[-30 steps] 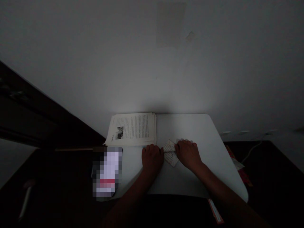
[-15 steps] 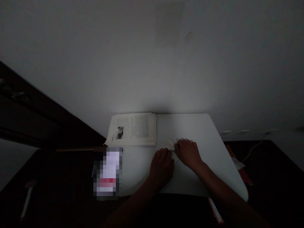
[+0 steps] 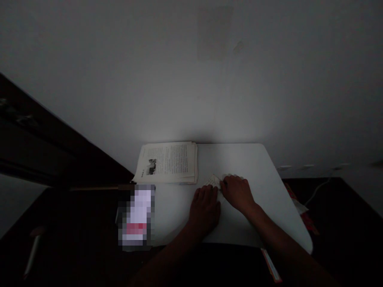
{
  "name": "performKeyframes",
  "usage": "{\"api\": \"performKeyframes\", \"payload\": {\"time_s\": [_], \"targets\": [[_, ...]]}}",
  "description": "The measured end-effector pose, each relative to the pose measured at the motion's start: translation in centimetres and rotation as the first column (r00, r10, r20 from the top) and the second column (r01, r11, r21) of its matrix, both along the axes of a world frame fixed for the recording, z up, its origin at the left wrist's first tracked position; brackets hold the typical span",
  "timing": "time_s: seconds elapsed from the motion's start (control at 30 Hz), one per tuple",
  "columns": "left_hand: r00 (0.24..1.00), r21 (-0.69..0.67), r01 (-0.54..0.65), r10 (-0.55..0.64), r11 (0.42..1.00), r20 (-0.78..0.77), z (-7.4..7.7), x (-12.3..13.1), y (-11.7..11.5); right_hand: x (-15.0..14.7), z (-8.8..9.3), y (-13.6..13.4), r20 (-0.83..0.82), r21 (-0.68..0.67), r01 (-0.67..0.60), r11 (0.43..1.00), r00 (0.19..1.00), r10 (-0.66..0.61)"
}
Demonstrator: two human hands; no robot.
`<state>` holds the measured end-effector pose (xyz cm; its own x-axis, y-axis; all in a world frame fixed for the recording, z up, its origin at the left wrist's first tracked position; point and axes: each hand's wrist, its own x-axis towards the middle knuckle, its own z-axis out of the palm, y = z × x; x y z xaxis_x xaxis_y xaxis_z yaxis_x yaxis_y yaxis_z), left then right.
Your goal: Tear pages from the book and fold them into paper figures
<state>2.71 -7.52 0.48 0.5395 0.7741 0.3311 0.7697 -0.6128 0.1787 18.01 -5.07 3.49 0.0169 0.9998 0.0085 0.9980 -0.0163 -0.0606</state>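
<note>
Nearest, a red-and-white strip (image 3: 271,266) sits at the front edge of the white table (image 3: 263,215). Both hands lie close together, side by side, mid-table. The left hand (image 3: 206,207) rests flat, palm down, over most of a folded printed paper (image 3: 214,181). The right hand (image 3: 237,191) presses the paper's right side; whether its fingers pinch it cannot be told. Only the paper's far corner shows. Beyond, a stack of printed pages (image 3: 167,162) lies against the wall (image 3: 191,79).

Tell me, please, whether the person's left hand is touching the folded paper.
Touching. The head view shows the left hand lying flat over the folded paper, covering its near part, with only its far corner showing.
</note>
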Motion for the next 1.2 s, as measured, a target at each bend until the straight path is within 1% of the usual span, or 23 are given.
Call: {"api": "performKeyframes", "payload": {"time_s": [0.33,0.6,0.83,1.07,1.2], "targets": [[0.999,-0.003,-0.023,0.023,1.000,-0.024,-0.54,0.01,-0.12,-0.11,0.24,0.12,-0.014,-0.013,0.004,1.000,1.000,-0.004],[0.999,0.001,-0.039,0.039,0.999,-0.028,-0.88,0.02,-0.22,0.08,-0.21,0.23,-0.014,-0.016,-0.011,1.000,1.000,0.011],[0.999,-0.036,-0.019,0.018,0.999,-0.027,-0.52,-0.17,-0.09,0.20,-0.47,0.20,-0.026,-0.006,-0.014,1.000,1.000,0.014],[1.000,-0.046,-0.019,0.019,0.999,-0.009,-0.28,-0.41,-0.01,0.52,0.01,-0.19,-0.106,-0.008,-0.027,1.000,0.994,0.026],[1.000,-0.053,-0.017,0.018,0.998,0.010,-0.05,-0.43,-0.09,0.49,0.21,-0.28,-0.112,-0.013,-0.023,1.000,0.994,0.022]]}}
